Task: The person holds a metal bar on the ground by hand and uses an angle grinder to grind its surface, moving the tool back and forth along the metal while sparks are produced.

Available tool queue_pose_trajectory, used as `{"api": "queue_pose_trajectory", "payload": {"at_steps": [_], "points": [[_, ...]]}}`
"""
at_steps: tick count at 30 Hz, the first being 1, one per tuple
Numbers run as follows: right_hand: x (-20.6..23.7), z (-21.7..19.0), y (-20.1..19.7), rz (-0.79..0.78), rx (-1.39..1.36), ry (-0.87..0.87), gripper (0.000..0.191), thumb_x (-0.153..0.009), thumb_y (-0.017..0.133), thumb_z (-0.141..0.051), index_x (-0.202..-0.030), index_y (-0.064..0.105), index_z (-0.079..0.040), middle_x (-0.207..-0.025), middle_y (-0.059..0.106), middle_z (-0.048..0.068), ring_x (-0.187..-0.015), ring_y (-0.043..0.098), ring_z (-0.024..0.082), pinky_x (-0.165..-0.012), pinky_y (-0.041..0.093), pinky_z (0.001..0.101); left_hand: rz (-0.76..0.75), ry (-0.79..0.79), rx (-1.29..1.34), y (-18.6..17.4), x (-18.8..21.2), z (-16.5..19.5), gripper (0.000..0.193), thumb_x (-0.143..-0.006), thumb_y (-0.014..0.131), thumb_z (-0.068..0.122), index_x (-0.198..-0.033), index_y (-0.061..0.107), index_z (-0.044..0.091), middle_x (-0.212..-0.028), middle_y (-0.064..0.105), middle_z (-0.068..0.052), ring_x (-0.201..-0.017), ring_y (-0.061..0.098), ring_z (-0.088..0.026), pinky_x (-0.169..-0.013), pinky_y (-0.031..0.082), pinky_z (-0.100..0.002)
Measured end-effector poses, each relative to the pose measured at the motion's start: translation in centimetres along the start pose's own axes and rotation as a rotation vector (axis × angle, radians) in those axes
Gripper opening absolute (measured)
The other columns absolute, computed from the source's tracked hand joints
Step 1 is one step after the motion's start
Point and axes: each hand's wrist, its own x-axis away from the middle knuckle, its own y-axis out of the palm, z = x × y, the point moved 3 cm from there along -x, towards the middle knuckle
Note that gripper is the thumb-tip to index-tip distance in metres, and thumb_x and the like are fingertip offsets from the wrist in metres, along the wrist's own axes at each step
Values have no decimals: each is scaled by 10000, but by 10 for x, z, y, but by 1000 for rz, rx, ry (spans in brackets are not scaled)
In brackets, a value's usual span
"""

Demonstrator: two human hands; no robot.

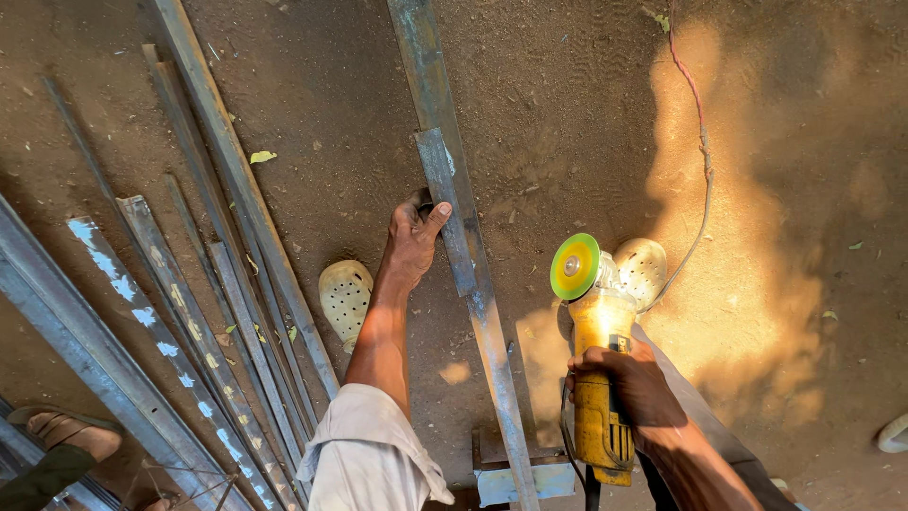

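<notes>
Fingers [424, 220] of the left hand [411, 241] curl around the edge of a short flat steel strip [446, 203], thumb on top, pinning it against the long steel bar [478, 284] beneath; this grip seems meant to keep the two pieces aligned and steady on the dirt floor [804, 142]. The right hand [634, 383] is wrapped fully around the yellow body of an angle grinder [598, 378], fingers closed tight on it, with its green-and-yellow disc [575, 267] held up, just beside the bar but apart from it. The grinder's cord [698, 142], reddish and thin, trails away across the sunlit patch of floor. The bar's near end rests over a small metal stand [515, 478], probably to lift it off the ground. Two pale perforated clogs [345, 298] flank the work, one beside each forearm. To the left lies a bundle of steel angle lengths [218, 312], several flecked with pale blue and yellowish paint marks. Another person's sandalled foot [66, 431] shows at the lower left corner.
</notes>
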Motion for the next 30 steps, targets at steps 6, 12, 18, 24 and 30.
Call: {"api": "queue_pose_trajectory", "payload": {"at_steps": [6, 12, 18, 24, 30], "points": [[2, -2, 5, -20, -27, -53, 396, -753, 654, -71, -1125, 534, -4, -770, 665, 156, -613, 670, 271, -585, 591, 430, -1, -5, 23, -2, 2, -1, 634, -889, 733, 497, -1244, 666, -24, -1024, 733, -126, -962, 659, -192, -908, 568, -377], [1, 0, 6, -80, -34, -112, 284, -768, 664, -16, -1014, 528, 26, -788, 674, 163, -631, 685, 278, -594, 600, 432, 20, 0, 8, -2, 7, 14, 624, -893, 733, 481, -1254, 668, -24, -1016, 718, -123, -944, 638, -194, -880, 571, -382], [0, 2, 5, -21, 42, -71, 257, -755, 669, -47, -990, 592, 20, -767, 682, 150, -598, 664, 251, -556, 580, 416, 7, 11, 40, 0, 9, 22, 614, -882, 728, 467, -1256, 654, -15, -1040, 735, -131, -934, 677, -206, -881, 613, -399], [-3, 3, 6, -37, 31, -79, 265, -761, 689, -66, -976, 580, 44, -749, 669, 149, -593, 667, 255, -545, 578, 416, 12, -1, 19, 0, 6, 20, 603, -901, 728, 455, -1252, 667, -31, -959, 712, -112, -846, 628, -180, -776, 594, -373], [-6, 5, 3, -18, 38, -70, 259, -764, 673, -82, -983, 579, 18, -771, 690, 142, -601, 667, 244, -561, 587, 420, -1, 44, 77, 0, 6, 18, 593, -914, 730, 448, -1233, 662, -48, -959, 716, -80, -842, 627, -139, -764, 581, -328]]}}
